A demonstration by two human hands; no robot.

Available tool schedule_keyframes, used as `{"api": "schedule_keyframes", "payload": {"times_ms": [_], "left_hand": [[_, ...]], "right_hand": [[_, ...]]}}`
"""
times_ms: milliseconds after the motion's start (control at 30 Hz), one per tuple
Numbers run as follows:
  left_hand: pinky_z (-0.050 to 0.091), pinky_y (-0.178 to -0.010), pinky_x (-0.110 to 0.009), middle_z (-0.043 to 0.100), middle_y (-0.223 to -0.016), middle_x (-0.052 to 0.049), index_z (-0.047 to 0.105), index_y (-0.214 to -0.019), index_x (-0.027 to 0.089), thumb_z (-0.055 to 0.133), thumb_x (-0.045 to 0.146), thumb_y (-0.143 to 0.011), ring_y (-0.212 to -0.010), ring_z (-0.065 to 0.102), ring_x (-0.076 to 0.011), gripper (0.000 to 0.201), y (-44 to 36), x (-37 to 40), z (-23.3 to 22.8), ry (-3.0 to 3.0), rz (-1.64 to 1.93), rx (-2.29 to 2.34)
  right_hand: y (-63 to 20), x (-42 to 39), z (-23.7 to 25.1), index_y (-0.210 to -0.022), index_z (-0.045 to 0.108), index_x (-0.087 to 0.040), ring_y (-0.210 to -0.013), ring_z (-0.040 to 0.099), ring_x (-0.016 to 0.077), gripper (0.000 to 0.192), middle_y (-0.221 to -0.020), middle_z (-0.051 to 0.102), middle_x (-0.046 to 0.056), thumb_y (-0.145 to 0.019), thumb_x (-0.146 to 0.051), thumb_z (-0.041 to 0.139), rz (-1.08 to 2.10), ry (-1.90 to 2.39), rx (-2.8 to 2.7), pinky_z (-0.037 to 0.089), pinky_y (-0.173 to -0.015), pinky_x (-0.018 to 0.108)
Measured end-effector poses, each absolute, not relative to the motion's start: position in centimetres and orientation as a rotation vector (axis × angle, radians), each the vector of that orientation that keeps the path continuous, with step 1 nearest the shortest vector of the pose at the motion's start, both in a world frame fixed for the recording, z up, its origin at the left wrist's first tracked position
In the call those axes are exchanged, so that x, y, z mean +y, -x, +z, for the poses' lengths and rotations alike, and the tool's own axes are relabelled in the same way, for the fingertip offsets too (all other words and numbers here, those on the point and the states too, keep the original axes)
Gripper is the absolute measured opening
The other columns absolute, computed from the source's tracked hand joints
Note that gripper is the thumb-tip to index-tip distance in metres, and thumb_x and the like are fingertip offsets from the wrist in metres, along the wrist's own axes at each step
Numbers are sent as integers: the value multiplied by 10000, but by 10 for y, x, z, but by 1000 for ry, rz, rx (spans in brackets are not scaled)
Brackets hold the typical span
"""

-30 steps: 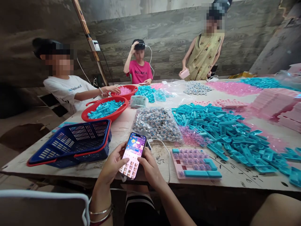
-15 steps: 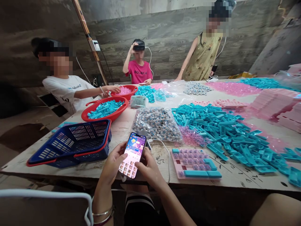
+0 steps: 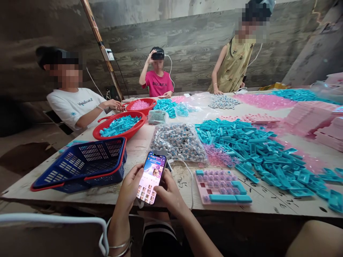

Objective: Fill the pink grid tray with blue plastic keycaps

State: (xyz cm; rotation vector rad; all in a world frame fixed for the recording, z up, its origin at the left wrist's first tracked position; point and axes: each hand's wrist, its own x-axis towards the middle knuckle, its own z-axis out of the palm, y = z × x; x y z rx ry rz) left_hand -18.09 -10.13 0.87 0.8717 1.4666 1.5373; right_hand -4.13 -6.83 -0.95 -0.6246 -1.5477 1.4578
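Both of my hands hold a phone [image 3: 151, 177] with a lit, colourful screen at the near edge of the table [image 3: 270, 200]. My left hand [image 3: 129, 188] grips its left side. My right hand [image 3: 169, 192] grips the right side, thumb over the lower screen. A white cable [image 3: 187, 175] runs from the phone's top across the table. To the right of the phone lies a pink keypad tray [image 3: 222, 186] filled with purple and teal keycaps.
A blue basket [image 3: 85, 164] sits left of the phone, red bowls [image 3: 120, 125] of teal parts behind it. A clear bag of grey pieces [image 3: 179, 142] and a teal keycap heap [image 3: 257, 150] lie beyond. Three other people are at the table's far side.
The picture on the phone screen has changed. The person in the white shirt pulled a hand back from the red bowl, and the standing person shifted right and put a hand on the table.
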Motion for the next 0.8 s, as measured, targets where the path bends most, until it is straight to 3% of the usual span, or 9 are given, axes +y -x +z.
{"api": "schedule_keyframes", "payload": {"times_ms": [233, 600, 800], "left_hand": [[505, -662, -268, 678, -977, -78, 555, -999, 151, 765, 400, -610, -861, 651, -235, 507, 176, -103, 14, -919, 1502, 1473], [482, -614, -212, 675, -841, -21, 582, -970, 165, 670, 476, -698, -723, 627, -162, 423, 183, -102, 8, -843, 1554, 1443], [504, -676, -261, 671, -972, -63, 555, -1023, 154, 750, 412, -621, -866, 639, -219, 515, 180, -102, 11, -895, 1505, 1448]], "right_hand": [[42, -68, -11, -1089, 585, -186, -990, 498, 220, 418, -1032, 503, 62, -686, -139, 485, 1513, 602, -1512, 433, -895, 349], [40, -69, -5, -997, 593, -170, -995, 465, 217, 331, -1013, 502, 64, -697, -170, 453, 1476, 634, -1526, 381, -922, 341], [39, -68, -3, -995, 591, -157, -1016, 451, 215, 332, -1013, 512, 67, -706, -174, 428, 1490, 647, -1523, 355, -942, 335]]}}
